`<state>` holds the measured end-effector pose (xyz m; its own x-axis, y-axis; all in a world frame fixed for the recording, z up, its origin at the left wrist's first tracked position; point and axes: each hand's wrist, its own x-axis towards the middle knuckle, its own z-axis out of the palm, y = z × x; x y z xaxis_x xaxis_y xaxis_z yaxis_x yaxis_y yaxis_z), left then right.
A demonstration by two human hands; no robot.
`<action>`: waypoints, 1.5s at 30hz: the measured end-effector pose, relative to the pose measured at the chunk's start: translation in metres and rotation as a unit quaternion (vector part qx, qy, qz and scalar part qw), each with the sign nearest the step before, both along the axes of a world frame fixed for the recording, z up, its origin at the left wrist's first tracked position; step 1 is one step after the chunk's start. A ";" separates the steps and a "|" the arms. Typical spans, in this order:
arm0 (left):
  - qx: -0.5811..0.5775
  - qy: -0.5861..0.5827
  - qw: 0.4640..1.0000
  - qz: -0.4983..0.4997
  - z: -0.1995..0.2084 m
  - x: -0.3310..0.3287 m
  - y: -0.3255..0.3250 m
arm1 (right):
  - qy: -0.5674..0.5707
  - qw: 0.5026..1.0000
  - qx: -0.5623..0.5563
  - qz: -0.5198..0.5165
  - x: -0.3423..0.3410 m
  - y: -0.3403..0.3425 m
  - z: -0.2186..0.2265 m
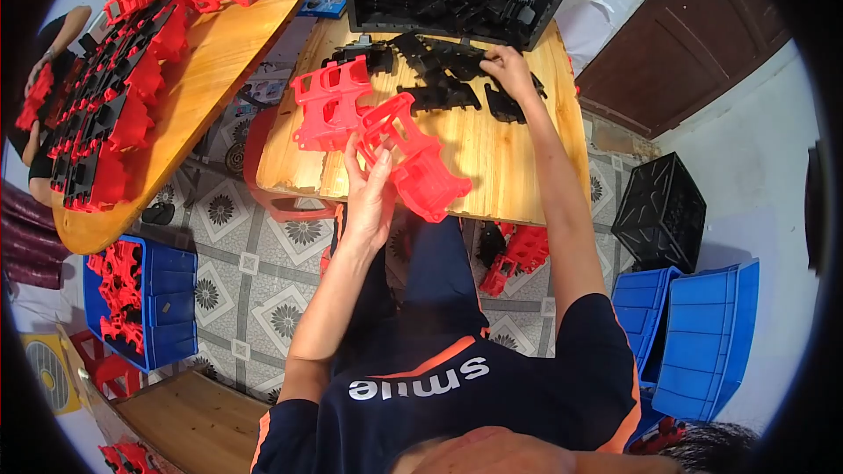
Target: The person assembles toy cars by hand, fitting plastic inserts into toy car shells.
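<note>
My left hand [371, 189] is closed round the lower edge of a red plastic frame [430, 174] with open windows, held tilted over the table's near edge. Next to it, other red plastic frames [332, 105] stand on the wooden table. My right arm stretches to the far right of the tabletop. There the fingers of my right hand [511, 68] are bent and pinched at the edge of a black plastic part [458, 59]. More flat black parts [439, 96] lie around it, some overlapping, and one black piece [504, 104] sits just below my right wrist.
A large black tray [457, 0] of black parts leans at the table's back. On the left, a curved wooden table [206, 57] carries rows of red and black assemblies, with another person's hands [39, 75] beyond. Blue bins [167, 298] and a black crate [660, 211] stand on the floor.
</note>
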<state>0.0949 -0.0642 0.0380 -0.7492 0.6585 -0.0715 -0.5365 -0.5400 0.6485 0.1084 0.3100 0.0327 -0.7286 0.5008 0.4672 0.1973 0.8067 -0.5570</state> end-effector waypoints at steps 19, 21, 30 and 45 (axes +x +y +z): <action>0.016 0.031 0.999 0.008 0.026 0.008 -0.014 | 0.014 0.994 -0.051 0.099 0.000 -0.052 0.047; 0.031 0.040 0.999 0.010 0.024 0.005 -0.013 | 0.061 0.989 -0.073 0.117 0.032 -0.102 0.084; 0.032 0.050 0.997 0.042 0.023 0.006 -0.010 | 0.085 0.987 0.076 0.115 0.097 -0.255 0.093; 0.030 0.119 0.991 0.049 0.039 0.006 -0.021 | 0.099 0.988 0.022 0.120 0.094 -0.269 0.088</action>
<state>0.1009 -0.0847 0.0766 -0.8012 0.5788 0.1520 -0.3150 -0.6238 0.7153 0.2024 0.0409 0.1209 -0.7160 0.3007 0.6300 -0.1119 0.8414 -0.5287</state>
